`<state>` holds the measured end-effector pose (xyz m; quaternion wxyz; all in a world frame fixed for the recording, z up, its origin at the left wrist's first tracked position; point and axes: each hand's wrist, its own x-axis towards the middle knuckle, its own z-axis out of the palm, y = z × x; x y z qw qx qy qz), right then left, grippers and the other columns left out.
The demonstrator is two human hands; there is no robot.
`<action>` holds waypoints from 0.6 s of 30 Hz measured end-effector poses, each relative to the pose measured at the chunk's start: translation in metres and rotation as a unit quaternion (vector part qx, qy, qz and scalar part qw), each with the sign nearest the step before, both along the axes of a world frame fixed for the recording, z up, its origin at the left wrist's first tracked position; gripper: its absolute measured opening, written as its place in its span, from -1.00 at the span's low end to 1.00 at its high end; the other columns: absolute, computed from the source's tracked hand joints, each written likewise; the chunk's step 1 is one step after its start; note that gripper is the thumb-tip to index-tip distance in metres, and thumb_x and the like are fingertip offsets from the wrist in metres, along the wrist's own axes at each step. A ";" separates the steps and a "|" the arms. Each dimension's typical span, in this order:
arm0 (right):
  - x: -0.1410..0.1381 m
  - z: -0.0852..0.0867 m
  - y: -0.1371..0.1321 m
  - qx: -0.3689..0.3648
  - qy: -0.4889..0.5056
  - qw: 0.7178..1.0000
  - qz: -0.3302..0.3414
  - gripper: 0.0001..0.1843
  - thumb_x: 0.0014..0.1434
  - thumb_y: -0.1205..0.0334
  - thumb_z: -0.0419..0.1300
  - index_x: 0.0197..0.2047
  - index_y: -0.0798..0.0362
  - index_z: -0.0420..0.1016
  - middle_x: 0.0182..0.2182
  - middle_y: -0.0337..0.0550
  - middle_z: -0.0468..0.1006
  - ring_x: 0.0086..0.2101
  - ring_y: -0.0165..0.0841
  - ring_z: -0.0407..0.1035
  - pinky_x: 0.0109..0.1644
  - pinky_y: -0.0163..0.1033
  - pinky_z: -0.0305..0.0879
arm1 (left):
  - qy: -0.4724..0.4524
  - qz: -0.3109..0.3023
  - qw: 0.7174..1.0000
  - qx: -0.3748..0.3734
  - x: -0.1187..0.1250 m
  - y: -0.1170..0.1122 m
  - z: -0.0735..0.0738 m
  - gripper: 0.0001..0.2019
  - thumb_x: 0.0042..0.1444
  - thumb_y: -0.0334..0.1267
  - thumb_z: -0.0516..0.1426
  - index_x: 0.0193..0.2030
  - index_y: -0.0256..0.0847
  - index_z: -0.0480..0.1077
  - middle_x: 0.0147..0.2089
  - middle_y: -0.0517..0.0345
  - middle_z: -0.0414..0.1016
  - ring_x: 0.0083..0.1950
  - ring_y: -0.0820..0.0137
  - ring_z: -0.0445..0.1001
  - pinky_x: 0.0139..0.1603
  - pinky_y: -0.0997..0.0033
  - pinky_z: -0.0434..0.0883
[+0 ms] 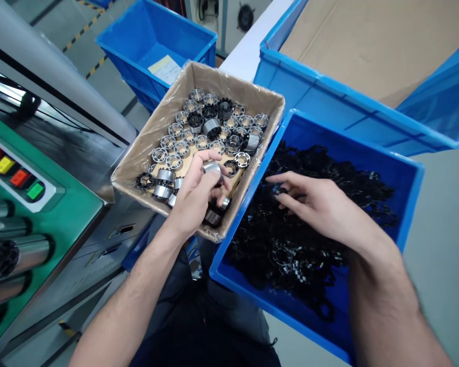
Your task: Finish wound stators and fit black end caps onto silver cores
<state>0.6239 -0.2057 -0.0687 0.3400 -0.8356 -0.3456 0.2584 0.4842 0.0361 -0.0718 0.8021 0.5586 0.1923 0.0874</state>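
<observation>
My left hand [199, 188] is closed around a silver metal stator core [211, 167], held above a cardboard box [156, 112] lined with clear plastic. Inside the box stand several slotted stator cores [181, 149], some bare metal and some with black end pieces [195, 122]. My right hand [309, 196] reaches into a blue bin [409, 193] full of dark plastic end pieces [329, 168]. Its thumb and fingers pinch a small black end piece [281, 191], mostly hidden by the fingers.
Left is a green machine top [72, 204] with coloured push buttons [19, 173] and metal cylinders [30, 253]. A blue crate [137, 30] holding a paper note [165, 69] stands behind the box. At the upper right, a larger blue crate [329, 97] contains cardboard [367, 46].
</observation>
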 end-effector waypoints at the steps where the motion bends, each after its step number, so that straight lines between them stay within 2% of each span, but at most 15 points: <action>1: -0.003 0.004 0.001 0.042 0.015 0.999 -0.025 -0.69 0.49 0.15 0.40 0.24 -0.03 0.75 -0.30 -0.21 0.76 -0.38 -0.28 0.66 -0.29 -0.21 0.57 | 0.008 -0.022 1.000 -0.006 -0.001 -0.001 0.000 -0.76 0.49 -0.08 0.24 0.16 -0.08 0.39 -0.14 0.22 0.50 -0.36 0.46 0.44 -0.46 0.50 0.30; 3: -0.013 0.011 0.008 0.134 0.046 0.987 -0.073 -0.72 0.45 0.09 0.49 0.16 -0.04 0.77 -0.29 -0.21 0.76 -0.39 -0.32 0.66 -0.30 -0.25 0.60 | 0.019 -0.072 0.997 0.015 -0.005 -0.002 0.001 -0.61 0.67 0.19 0.07 0.15 -0.09 0.44 -0.31 0.27 0.44 -0.52 0.48 0.26 -0.52 0.43 0.19; 6: -0.031 0.018 0.023 0.232 0.071 0.964 -0.111 -0.78 0.36 0.12 0.61 0.04 -0.07 0.87 -0.27 -0.20 0.82 -0.39 -0.36 0.65 -0.31 -0.29 0.61 | -0.006 -0.116 0.989 0.090 -0.011 -0.003 0.000 -0.39 0.66 0.41 -0.04 -0.02 -0.10 0.46 -0.42 0.26 0.30 -0.50 0.41 0.20 -0.47 0.33 0.15; 9: -0.044 0.020 0.035 0.287 0.064 0.948 -0.124 -0.80 0.24 0.10 0.72 -0.10 -0.11 0.92 -0.26 -0.17 0.84 -0.35 -0.31 0.66 -0.34 -0.26 0.62 | -0.049 -0.132 0.984 0.105 -0.016 -0.003 -0.003 -0.42 0.66 0.41 -0.02 0.01 -0.07 0.46 -0.32 0.21 0.31 -0.39 0.35 0.25 -0.35 0.27 0.22; 13: -0.053 0.016 0.043 0.339 -0.001 0.930 -0.144 -0.65 0.11 -0.02 0.81 -0.35 -0.10 0.79 -0.34 -0.17 0.75 -0.37 -0.29 0.59 -0.33 -0.18 0.62 | -0.056 -0.158 0.982 0.087 -0.020 -0.003 -0.002 -0.56 0.72 0.27 -0.02 0.25 0.03 0.46 -0.20 0.19 0.31 -0.33 0.33 0.23 -0.29 0.26 0.25; 16: -0.058 0.011 0.047 0.353 -0.026 0.924 -0.144 -0.64 0.14 0.01 0.80 -0.37 -0.11 0.75 -0.26 -0.17 0.75 -0.30 -0.29 0.62 -0.17 -0.12 0.72 | -0.042 -0.191 0.975 0.107 -0.023 -0.003 0.002 -0.54 0.73 0.25 -0.03 0.48 0.11 0.39 -0.12 0.16 0.41 -0.28 0.31 0.28 -0.24 0.25 0.28; 18: -0.062 0.008 0.049 0.354 -0.022 0.926 -0.132 -0.70 0.15 0.08 0.80 -0.33 -0.11 0.79 -0.14 -0.14 0.78 -0.24 -0.28 0.66 -0.08 -0.09 0.76 | -0.039 -0.202 0.972 0.112 -0.024 -0.002 0.004 -0.50 0.72 0.26 -0.04 0.55 0.12 0.36 -0.05 0.12 0.49 -0.25 0.29 0.33 -0.19 0.25 0.31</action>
